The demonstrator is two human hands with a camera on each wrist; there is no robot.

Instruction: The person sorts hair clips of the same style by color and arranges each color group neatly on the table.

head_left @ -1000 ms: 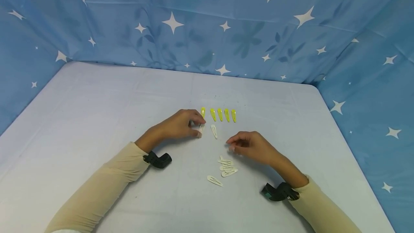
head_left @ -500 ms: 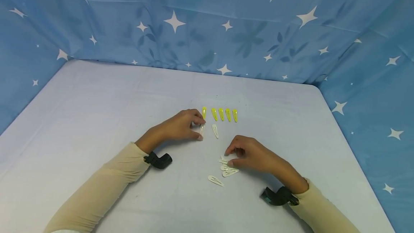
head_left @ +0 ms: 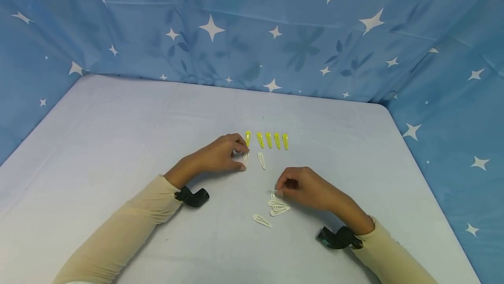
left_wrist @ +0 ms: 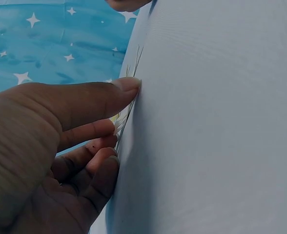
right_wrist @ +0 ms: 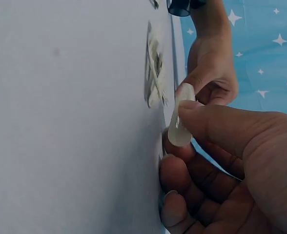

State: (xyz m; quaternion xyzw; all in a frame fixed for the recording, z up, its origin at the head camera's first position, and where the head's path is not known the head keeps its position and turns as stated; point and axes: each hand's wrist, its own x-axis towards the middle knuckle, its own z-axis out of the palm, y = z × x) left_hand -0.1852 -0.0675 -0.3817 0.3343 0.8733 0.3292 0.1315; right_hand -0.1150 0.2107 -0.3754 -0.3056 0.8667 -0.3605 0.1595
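My left hand (head_left: 223, 153) rests at the middle of the table, thumb and forefinger at the two ends of a white snap hair clip (head_left: 246, 159). That clip lies just below the leftmost yellow hair clip (head_left: 247, 138); in the left wrist view the thumb tip (left_wrist: 129, 84) is right at the tabletop. Between thumb and forefinger my right hand (head_left: 303, 187) pinches another white hair clip (right_wrist: 181, 119), held over a small pile of white hair clips (head_left: 278, 208). To the right of the left hand's clip lies a single white hair clip (head_left: 261, 160) below the yellow row.
Several yellow hair clips (head_left: 268, 140) stand in a row across the middle. One loose white hair clip (head_left: 262, 221) lies nearer the front, left of the pile. The white-covered table (head_left: 157, 113) ends at a blue star-patterned curtain (head_left: 244, 34).
My right hand has come down and left to the pile and has taken a white hair clip from its top. My left hand stays at its clip, with the thumb slightly lower.
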